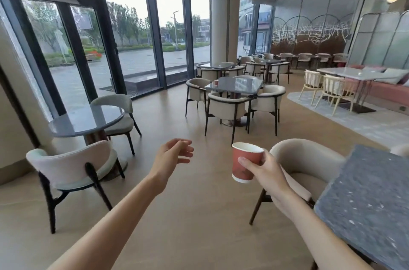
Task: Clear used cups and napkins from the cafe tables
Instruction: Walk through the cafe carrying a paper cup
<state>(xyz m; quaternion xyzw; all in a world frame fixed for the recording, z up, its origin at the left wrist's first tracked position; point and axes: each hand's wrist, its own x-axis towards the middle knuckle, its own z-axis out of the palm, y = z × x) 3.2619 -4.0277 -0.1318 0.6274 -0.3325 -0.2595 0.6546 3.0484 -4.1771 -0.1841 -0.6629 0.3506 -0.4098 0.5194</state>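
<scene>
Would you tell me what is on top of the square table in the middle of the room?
One small red cup stands near the left edge of the square table. Nothing else shows on it; napkins would be too small to tell.

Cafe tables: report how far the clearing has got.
Done: the round table and the near speckled table show no cups or napkins. In hand: the right hand grips a red paper cup; the left hand holds nothing. Left: another red cup stands on the square table ahead.

A tall glass wall (132,26) with dark frames lets in grey daylight. The floor (188,214) is pale wood. A round grey table (86,118) stands at left, a square table (235,85) with cream armchairs farther back, and a pink bench (389,92) at right.
</scene>
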